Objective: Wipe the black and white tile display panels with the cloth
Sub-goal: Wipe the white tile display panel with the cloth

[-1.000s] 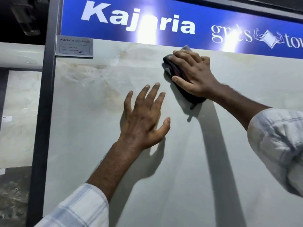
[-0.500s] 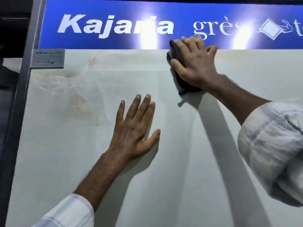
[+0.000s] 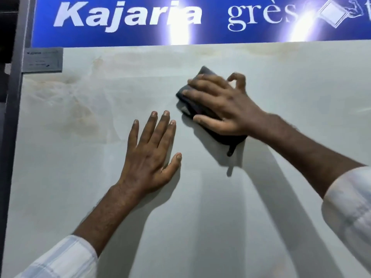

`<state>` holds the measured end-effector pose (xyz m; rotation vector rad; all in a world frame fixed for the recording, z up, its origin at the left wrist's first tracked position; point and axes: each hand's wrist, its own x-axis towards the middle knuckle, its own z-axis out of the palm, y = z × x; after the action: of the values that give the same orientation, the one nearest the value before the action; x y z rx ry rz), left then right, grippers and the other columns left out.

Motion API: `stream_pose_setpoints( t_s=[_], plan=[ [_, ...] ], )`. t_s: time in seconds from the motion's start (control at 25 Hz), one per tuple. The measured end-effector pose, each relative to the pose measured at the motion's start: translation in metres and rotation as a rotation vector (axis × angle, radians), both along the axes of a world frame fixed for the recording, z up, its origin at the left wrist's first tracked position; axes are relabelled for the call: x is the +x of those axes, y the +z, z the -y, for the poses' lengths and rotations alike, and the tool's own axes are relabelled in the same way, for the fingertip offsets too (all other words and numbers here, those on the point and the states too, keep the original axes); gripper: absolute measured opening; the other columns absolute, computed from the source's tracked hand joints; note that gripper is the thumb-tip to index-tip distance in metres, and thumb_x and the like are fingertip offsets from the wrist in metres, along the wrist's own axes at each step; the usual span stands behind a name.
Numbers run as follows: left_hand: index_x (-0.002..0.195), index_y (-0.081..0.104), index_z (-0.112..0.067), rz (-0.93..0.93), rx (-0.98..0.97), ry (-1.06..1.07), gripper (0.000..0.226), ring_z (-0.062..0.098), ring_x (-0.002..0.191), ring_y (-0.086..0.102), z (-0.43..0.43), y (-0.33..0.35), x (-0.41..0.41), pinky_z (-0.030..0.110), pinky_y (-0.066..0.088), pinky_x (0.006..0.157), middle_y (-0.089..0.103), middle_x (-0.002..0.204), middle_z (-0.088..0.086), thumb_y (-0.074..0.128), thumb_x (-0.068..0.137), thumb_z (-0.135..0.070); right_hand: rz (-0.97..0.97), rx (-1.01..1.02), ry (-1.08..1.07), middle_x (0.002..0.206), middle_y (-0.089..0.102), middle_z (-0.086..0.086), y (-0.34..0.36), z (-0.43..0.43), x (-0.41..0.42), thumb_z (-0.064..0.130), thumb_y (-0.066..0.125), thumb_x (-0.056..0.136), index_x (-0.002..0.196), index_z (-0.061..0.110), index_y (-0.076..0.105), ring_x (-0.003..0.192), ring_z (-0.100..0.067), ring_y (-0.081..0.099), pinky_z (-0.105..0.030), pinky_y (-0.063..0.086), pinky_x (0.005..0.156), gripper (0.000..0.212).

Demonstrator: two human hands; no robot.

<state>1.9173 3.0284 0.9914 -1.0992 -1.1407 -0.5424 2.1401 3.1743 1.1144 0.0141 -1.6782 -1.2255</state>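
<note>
My right hand lies flat over the dark cloth, fingers stretched out and pressing it against the pale tile panel, with the thumb along its lower edge and the little finger lifted. The cloth shows beyond the fingertips and under the palm. Just left of and below it, my left hand rests flat on the panel, fingers spread. Above the cloth runs the blue sign.
</note>
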Motion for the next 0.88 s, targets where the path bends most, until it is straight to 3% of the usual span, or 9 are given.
stream_pose_setpoints(
  t_s=[0.12,0.16,0.24,0.32,0.44,0.48,0.64,0.8,0.88],
  plan=[
    [0.161,0.033,-0.006,0.015,-0.010,-0.027,0.073,0.034,0.159,0.017,-0.002,0.000,-0.003,0.065,0.016,0.123,0.022,0.171,0.013,0.039,0.102,-0.049,-0.331,-0.377,0.073,0.160,0.043,0.004,0.001,0.006,0.003,0.061,0.041,0.099,0.157,0.031,0.042,0.150,-0.021,0.036,-0.056,0.029,0.097,0.065],
    [0.161,0.034,-0.006,0.015,-0.009,-0.031,0.073,0.035,0.159,0.018,-0.002,0.000,-0.003,0.066,0.016,0.123,0.022,0.171,0.014,0.039,0.102,-0.049,-0.369,-0.339,0.029,0.161,0.042,0.002,-0.014,0.007,-0.007,0.060,0.040,0.100,0.157,0.027,0.041,0.150,-0.022,0.036,-0.055,0.030,0.097,0.066],
    [0.161,0.034,-0.006,0.016,-0.020,-0.029,0.074,0.035,0.159,0.019,0.000,0.001,-0.002,0.065,0.015,0.124,0.023,0.171,0.015,0.040,0.102,-0.050,-0.140,-0.097,-0.025,0.163,0.041,0.000,-0.052,0.010,-0.016,0.058,0.037,0.104,0.159,0.025,0.041,0.152,-0.022,0.035,-0.055,0.030,0.099,0.065],
    [0.161,0.035,-0.006,0.020,-0.054,-0.046,0.075,0.035,0.159,0.018,0.004,0.002,0.000,0.064,0.014,0.124,0.022,0.171,0.014,0.042,0.101,-0.050,0.012,-0.048,-0.032,0.164,0.040,0.003,-0.051,0.006,0.003,0.059,0.039,0.105,0.159,0.028,0.040,0.153,-0.019,0.034,-0.057,0.029,0.101,0.063],
    [0.160,0.037,-0.006,0.028,-0.080,-0.148,0.073,0.031,0.159,0.022,0.010,-0.008,0.002,0.062,0.015,0.125,0.023,0.171,0.013,0.046,0.100,-0.048,-0.301,-0.373,0.073,0.162,0.042,0.002,-0.046,0.015,0.001,0.058,0.045,0.102,0.157,0.027,0.043,0.151,-0.022,0.036,-0.057,0.033,0.095,0.064],
    [0.159,0.039,-0.005,0.029,-0.077,-0.179,0.073,0.031,0.158,0.024,0.013,-0.018,0.002,0.061,0.017,0.124,0.025,0.170,0.014,0.048,0.100,-0.047,-0.339,-0.370,0.047,0.163,0.042,0.000,-0.060,0.016,-0.007,0.058,0.045,0.101,0.158,0.024,0.043,0.151,-0.023,0.037,-0.055,0.034,0.094,0.066],
    [0.156,0.042,-0.003,-0.041,-0.106,-0.126,0.074,0.033,0.157,0.025,0.015,-0.061,-0.004,0.065,0.022,0.121,0.029,0.169,0.015,0.053,0.097,-0.047,0.067,-0.034,-0.010,0.165,0.041,-0.001,-0.094,0.006,0.005,0.056,0.047,0.104,0.158,0.024,0.045,0.154,-0.022,0.035,-0.055,0.033,0.099,0.062],
    [0.159,0.037,-0.005,-0.069,-0.108,-0.079,0.076,0.035,0.158,0.024,0.011,-0.068,-0.012,0.066,0.021,0.122,0.028,0.169,0.014,0.051,0.098,-0.048,-0.434,-0.416,0.051,0.164,0.041,-0.002,-0.102,0.007,0.008,0.056,0.047,0.102,0.158,0.023,0.044,0.151,-0.023,0.037,-0.053,0.036,0.096,0.065],
    [0.159,0.036,-0.004,-0.071,-0.107,-0.073,0.075,0.036,0.158,0.023,0.011,-0.069,-0.011,0.066,0.021,0.122,0.027,0.169,0.015,0.050,0.100,-0.048,-0.247,-0.254,0.002,0.165,0.040,-0.006,-0.149,0.013,-0.006,0.054,0.047,0.103,0.157,0.019,0.045,0.153,-0.026,0.036,-0.054,0.035,0.097,0.065]
  ],
)
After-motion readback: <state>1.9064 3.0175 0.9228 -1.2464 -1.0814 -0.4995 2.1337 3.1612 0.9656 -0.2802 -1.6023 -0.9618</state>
